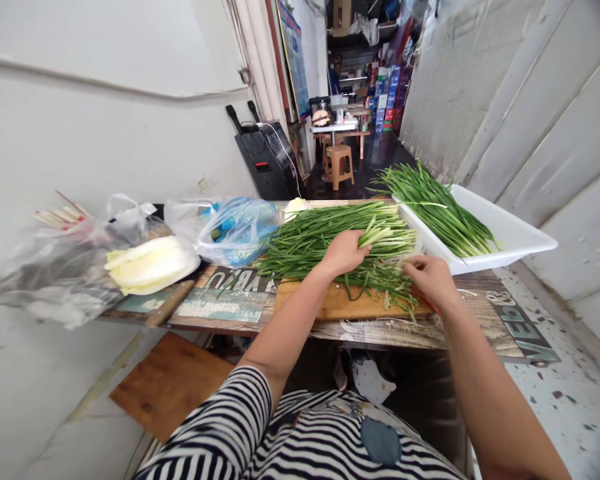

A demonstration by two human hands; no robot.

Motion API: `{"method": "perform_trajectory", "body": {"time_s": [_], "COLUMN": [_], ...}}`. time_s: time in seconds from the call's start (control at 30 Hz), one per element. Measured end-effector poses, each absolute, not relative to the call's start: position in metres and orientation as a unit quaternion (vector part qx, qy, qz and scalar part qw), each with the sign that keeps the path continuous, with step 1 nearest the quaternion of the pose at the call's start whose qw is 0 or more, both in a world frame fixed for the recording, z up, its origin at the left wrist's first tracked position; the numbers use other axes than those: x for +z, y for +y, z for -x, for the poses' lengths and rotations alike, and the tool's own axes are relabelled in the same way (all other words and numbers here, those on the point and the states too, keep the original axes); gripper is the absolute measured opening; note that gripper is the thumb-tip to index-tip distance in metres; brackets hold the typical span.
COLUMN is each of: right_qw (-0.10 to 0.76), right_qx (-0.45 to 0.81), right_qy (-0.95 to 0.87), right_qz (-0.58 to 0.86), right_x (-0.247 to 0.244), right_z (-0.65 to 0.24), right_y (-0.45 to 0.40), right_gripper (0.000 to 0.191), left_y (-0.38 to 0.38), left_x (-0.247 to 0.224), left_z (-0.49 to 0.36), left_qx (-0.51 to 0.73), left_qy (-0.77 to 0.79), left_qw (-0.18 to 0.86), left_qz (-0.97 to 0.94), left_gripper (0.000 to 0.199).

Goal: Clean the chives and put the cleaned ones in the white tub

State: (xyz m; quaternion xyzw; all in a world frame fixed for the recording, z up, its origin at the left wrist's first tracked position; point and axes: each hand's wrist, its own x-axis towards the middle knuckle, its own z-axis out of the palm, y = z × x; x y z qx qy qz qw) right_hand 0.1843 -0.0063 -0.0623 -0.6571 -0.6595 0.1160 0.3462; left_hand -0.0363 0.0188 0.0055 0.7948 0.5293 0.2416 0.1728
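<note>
Pale walls are seen on both sides of a narrow room, and a printed table (487, 320) is set across the foreground. By the curled fingers of the left hand (347, 253), a small bunch (377, 235) of chives is gripped, its pale ends pointed to the right. On the right hand (433, 277), the thumb and fingertips are drawn together beside the pale ends of the heap; whether anything is pinched there cannot be told. Under and around the bunch, a large heap (320, 230) of chives is spread, partly over a wooden board (343, 303), with loose trimmings (395, 283) scattered along its near side. To the right, more chives (437, 210) are held in a white tub (515, 233), their green tips hung over its far left rim. Left of the heap, a blue-and-clear bag (240, 230) is placed, then a halved cabbage (153, 265), next to which a clear bag (65, 280) is crumpled. Beyond the table, a black speaker (267, 160) is stood against the left wall, and farther back a tan stool (339, 167) is placed by a small white table (334, 127)
</note>
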Motion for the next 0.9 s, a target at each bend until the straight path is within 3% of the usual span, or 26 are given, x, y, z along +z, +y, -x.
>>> {"method": "perform_trajectory", "body": {"time_s": [0.07,0.17,0.33,0.53,0.63,0.77,0.9], "right_qw": [0.336,0.359,0.186,0.081,0.058,0.082,0.102], "right_qx": [0.121,-0.011,-0.057,0.009,0.025,0.007,0.007], "right_qy": [-0.705,-0.704,-0.795,-0.826,-0.824,-0.824,-0.822], "right_qz": [0.612,0.613,0.575,0.557,0.562,0.561,0.56], "right_x": [-0.061,-0.056,-0.049,-0.053,-0.059,-0.069,-0.074], "right_z": [-0.188,-0.18,-0.129,-0.07,-0.065,-0.067,-0.066], "right_y": [-0.009,-0.015,-0.016,0.01,0.014,0.01,0.011], "right_gripper": [0.035,0.047,0.061,0.073,0.075,0.074,0.073], "left_y": [0.019,0.02,0.022,0.021,0.025,0.039,0.054], "left_x": [0.006,0.004,0.001,0.023,0.058,0.137,0.22], "left_z": [0.038,0.04,0.042,0.065,0.096,0.141,0.162], "left_qx": [0.254,0.265,0.319,0.444,0.526,0.683,0.736], "left_qy": [0.517,0.487,0.444,0.432,0.394,0.353,0.334], "left_qw": [0.202,0.23,0.258,0.274,0.282,0.288,0.267], "left_qz": [-0.792,-0.8,-0.797,-0.736,-0.699,-0.571,-0.525], "left_gripper": [0.014,0.014,0.014,0.012,0.021,0.025,0.032]}}
